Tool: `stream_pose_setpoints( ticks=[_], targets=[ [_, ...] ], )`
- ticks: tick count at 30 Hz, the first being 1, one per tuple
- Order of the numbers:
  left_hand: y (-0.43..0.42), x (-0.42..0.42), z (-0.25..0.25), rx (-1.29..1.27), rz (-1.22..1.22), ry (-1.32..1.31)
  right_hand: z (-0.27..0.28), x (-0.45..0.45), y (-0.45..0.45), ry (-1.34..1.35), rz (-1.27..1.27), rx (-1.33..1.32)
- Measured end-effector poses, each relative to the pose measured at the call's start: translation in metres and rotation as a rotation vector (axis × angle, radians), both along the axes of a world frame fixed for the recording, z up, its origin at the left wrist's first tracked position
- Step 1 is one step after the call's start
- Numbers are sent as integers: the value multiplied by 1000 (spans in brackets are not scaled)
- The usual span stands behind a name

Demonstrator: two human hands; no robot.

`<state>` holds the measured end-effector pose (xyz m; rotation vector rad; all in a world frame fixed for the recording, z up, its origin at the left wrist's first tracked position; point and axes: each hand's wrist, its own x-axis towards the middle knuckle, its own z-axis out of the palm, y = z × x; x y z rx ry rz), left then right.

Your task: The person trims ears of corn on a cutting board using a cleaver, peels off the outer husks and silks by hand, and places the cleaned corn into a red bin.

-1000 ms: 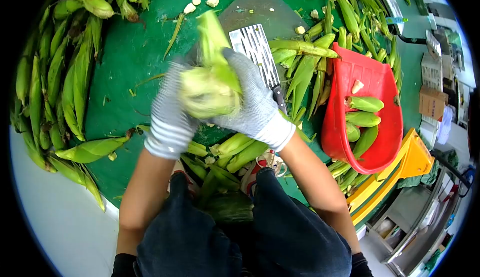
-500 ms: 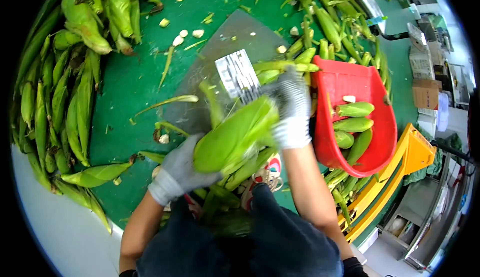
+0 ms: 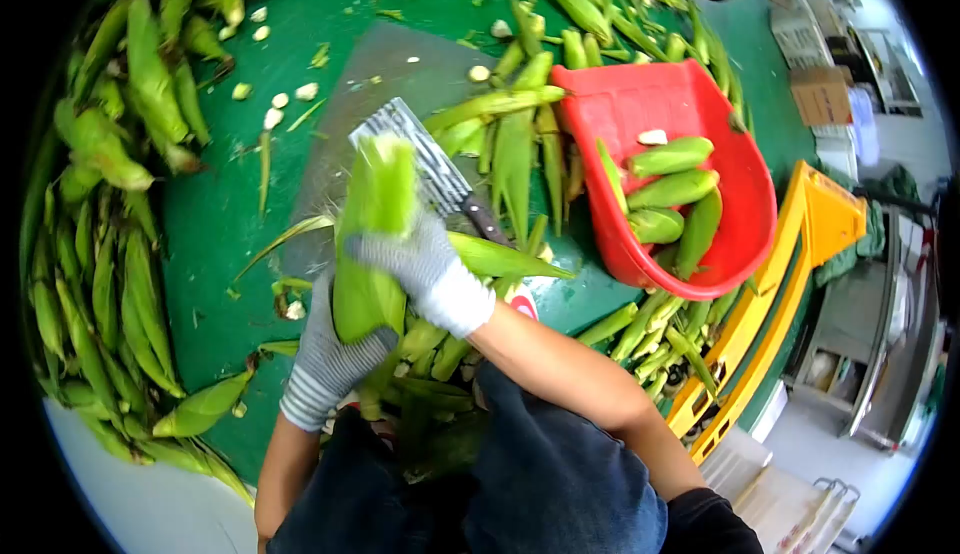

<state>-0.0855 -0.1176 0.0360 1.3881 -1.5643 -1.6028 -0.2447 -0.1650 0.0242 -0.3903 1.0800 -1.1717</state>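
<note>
A green ear of corn in its husk (image 3: 365, 289) is between my two gloved hands, its cut pale end pointing away from me. My left hand (image 3: 338, 339), in a grey striped glove, wraps round its lower part. My right hand (image 3: 425, 259) grips it higher up on the right side, its fingers closed on the husk. Beyond them a cleaver (image 3: 432, 162) with a dark handle lies on a grey cutting board (image 3: 375, 64). Loose husk leaves (image 3: 500, 259) lie right of my right hand.
A large pile of unhusked corn (image 3: 110, 254) fills the left side. On the right stands a red scoop-shaped bin (image 3: 735, 119) with several green ears inside. Husk scraps (image 3: 660, 339) lie below it, beside a yellow metal frame (image 3: 815, 219). Cut stubs (image 3: 275, 114) dot the green floor.
My right hand has come left and closed on the corn. The ear has turned more upright and moved left. The cleaver's handle now shows, and the camera view has shifted.
</note>
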Motion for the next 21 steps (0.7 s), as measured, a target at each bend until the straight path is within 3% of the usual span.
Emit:
stream_pose_setpoints(
  ticks=[3, 5, 9, 10, 11, 12, 13, 14, 15, 17, 18, 19, 21],
  targets=[
    [25, -5, -2, 25, -166, -54, -16, -63, -40, 12, -257, -22],
    [40, 13, -33, 173, -69, 103, 2, -103, -63, -16, -419, -100],
    [8, 38, -48, 128, 97, -60, 7, -184, -57, 1197, 145, -210],
    [2, 44, -63, 72, 134, -170, -10, -225, -58, 1222, 215, -66],
    [-7, 36, -60, -43, 97, -345, 3, -256, -62, 1520, 369, 244],
    [-23, 28, -54, -154, 56, -543, -22, -299, -49, 1751, 172, 173],
    [-36, 22, -55, -126, 24, -556, -33, -345, -58, 1972, 458, 538],
    [-46, 17, -65, -136, -53, -634, -42, -378, -59, 2130, 683, 587],
    [-62, 23, -82, -153, -224, -609, -57, -401, -49, 2181, 732, 485],
    [-68, 17, -94, -100, -211, -877, -76, -417, -38, 2183, 821, 687],
    [-91, 2, -82, 56, -292, -785, -76, -411, -40, 2257, 787, 650],
    [-99, -6, -86, 80, -252, -969, -74, -409, -41, 2339, 751, 626],
    [-115, -13, -108, -23, -298, -792, -64, -411, -41, 2030, 486, 592]
  ],
)
